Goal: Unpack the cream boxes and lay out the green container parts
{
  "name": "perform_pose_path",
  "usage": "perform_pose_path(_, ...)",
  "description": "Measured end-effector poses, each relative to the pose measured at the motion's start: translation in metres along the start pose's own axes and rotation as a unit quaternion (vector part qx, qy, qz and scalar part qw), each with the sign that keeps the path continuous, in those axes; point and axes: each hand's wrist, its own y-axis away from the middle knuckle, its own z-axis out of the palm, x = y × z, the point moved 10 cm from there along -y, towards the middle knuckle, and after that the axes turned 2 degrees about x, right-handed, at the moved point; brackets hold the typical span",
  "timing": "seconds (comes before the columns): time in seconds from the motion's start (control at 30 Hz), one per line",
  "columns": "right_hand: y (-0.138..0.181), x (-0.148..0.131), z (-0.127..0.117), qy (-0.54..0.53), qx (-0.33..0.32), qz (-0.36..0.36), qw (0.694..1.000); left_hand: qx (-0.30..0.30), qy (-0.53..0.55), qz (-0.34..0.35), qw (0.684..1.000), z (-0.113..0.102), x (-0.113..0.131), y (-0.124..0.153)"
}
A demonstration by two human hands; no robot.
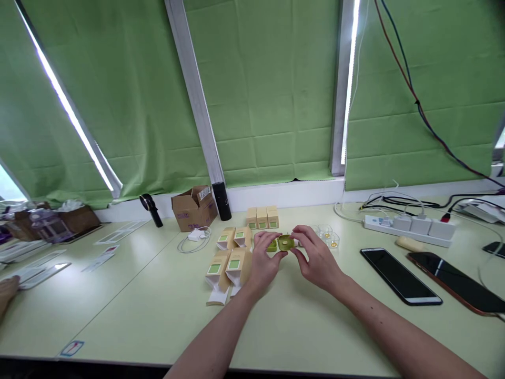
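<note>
Both your hands are clamped on one small green tray (286,242), L hand (263,261) pinching its left side, R hand (319,258) its right, short of the bench's (300,331) back edge. 2nd green piece (272,246) is half-hidden by your L hand; can't tell its shape. 4 tan cartons (239,260) stand left, 3 tan boxes (262,218) nr back edge, clear cups (333,241) & 2 phones (400,276) right.

White light glares through narrow gaps (350,79) beside the green blinds (260,89), while the pale counter (158,316) is fairly bright with faint, soft shadows. Wide-angle distortion tilts the window posts (195,89), and the far-left clutter (51,226) looks blurred.
</note>
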Motion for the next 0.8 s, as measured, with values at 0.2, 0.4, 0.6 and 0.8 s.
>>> perform_pose_path(0.2,-0.002,-0.013,-0.011,0.103,0.056,-0.059,0.991,0.001,-0.011,0.025,1.000,0.002,0.002,0.002)
perform_pose_path(0.4,-0.001,-0.014,-0.006,0.147,0.049,-0.058,0.986,-0.012,-0.020,0.066,0.998,0.007,0.009,0.007)
perform_pose_path(0.6,-0.001,-0.011,-0.005,0.156,0.049,-0.045,0.986,-0.010,-0.033,0.098,0.995,0.008,0.013,0.009)
perform_pose_path(0.8,-0.002,-0.010,-0.003,0.160,0.048,-0.038,0.985,-0.010,-0.044,0.114,0.992,0.009,0.014,0.011)
